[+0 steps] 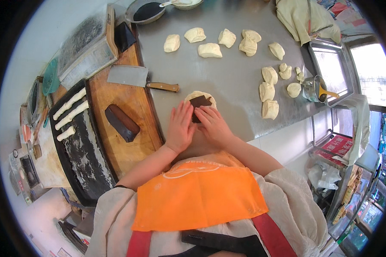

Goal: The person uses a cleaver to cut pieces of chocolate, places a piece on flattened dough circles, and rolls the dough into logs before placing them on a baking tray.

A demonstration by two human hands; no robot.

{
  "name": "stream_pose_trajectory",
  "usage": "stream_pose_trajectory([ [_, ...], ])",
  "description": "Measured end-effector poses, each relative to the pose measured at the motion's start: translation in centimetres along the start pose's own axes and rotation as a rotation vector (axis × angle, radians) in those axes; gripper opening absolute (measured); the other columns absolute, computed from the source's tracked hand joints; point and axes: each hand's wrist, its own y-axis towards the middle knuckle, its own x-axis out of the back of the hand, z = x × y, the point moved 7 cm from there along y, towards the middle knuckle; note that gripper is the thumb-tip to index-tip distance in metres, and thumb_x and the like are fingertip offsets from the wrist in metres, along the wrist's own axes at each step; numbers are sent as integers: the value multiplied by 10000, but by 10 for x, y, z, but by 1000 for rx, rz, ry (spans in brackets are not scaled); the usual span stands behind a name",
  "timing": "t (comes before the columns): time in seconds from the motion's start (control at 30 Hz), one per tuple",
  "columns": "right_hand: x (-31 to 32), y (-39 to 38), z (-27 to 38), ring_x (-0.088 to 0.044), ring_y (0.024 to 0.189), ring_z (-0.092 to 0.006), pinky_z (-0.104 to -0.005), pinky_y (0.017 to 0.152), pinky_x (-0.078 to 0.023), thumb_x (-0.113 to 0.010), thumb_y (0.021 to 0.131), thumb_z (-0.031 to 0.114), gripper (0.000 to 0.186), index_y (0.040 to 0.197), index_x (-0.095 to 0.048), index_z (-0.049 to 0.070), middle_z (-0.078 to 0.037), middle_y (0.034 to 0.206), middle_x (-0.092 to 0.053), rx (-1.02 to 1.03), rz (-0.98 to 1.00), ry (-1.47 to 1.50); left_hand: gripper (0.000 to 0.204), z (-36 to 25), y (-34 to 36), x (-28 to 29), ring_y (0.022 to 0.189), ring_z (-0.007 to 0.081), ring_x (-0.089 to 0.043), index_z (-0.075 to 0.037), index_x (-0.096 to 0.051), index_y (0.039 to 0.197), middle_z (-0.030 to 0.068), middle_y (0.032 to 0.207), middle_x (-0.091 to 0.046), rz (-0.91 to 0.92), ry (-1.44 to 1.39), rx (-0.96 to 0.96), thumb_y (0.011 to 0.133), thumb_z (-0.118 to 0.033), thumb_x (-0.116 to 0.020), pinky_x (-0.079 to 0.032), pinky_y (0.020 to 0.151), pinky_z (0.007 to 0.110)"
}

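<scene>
A piece of flattened pale dough (197,94) lies on the steel worktop near its front edge. On it rests a dark brown slab of filling (200,101), perhaps bean paste. My left hand (180,126) lies along the slab's left side, fingers stretched out and touching it. From the right, my right hand (215,124) lays its extended fingertips over the slab's lower right part. Both hands partly hide the slab and dough. Nearest my left hand is a cleaver (131,77) with a wooden handle, set across the cutting board's edge. A dark brown block of filling (122,122) sits on that board.
Several dough pieces (210,50) are spread over the steel worktop (236,81). At left, dough strips (71,115) lie on a black tray (83,145) beside the wooden board (101,88). A metal cup (312,89) stands right; a dark-filled bowl (146,11) is at the back.
</scene>
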Motion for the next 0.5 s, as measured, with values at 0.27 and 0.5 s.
stream_pose_trajectory([
  [0.27,-13,-33,14,-235,1535,-303,-500,1248,-197,-671,901,309,712,1497,-420,11,-133,1624,-330,-30,128,-219,813,-19,-37,-28,1516,370,-260,49,-354,1508,193,1594,-354,265,83,-43,883,-325,-715,-222,1215,572],
  [0.5,17,-48,-6,-254,1531,-303,-505,1250,-176,-656,924,284,651,1483,-448,24,-148,1613,-351,-170,-1,52,784,-11,-44,-25,1507,319,-302,17,-411,1496,169,1579,-395,229,178,-196,882,-350,-730,-216,1209,573],
])
